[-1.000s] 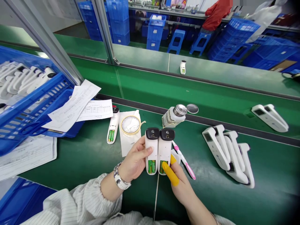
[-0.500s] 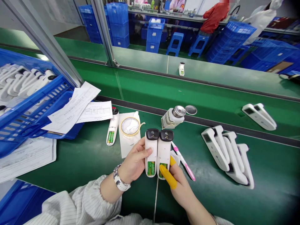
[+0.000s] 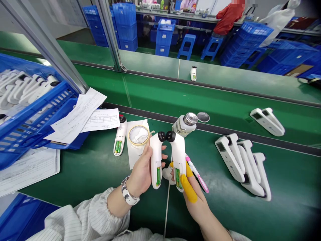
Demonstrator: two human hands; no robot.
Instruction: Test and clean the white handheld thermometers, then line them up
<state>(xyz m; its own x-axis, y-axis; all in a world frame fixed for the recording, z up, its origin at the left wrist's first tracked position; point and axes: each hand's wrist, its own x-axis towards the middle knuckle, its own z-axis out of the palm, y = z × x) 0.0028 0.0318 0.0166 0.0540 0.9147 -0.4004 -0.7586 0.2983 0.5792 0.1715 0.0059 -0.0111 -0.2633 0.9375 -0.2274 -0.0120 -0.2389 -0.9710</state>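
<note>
My left hand (image 3: 140,172) is closed around a white forehead thermometer (image 3: 155,155), its battery bay uncovered and green batteries showing. A matching thermometer (image 3: 178,149), also uncovered with green batteries inside, is held in my right hand (image 3: 197,199), which wears yellow finger cots. Both are upright and turned sideways, their black heads facing each other, touching or nearly so. Under and behind my right hand lies a pink-and-white toothbrush (image 3: 198,175). Left of my hands, another open thermometer (image 3: 120,135) rests beside a round yellow-rimmed dish (image 3: 128,135) with white material in it.
A pump-top bottle (image 3: 182,127) with a raised lid stands behind my hands. Several thermometers (image 3: 240,164) lie stacked at right; two more (image 3: 268,122) sit on the green belt (image 3: 215,100). At left are papers (image 3: 100,119) and a blue crate (image 3: 54,102) of thermometers beside a metal post.
Both thermometers have turned from showing their backs side by side to facing each other head to head. The pair on the green belt has shifted left.
</note>
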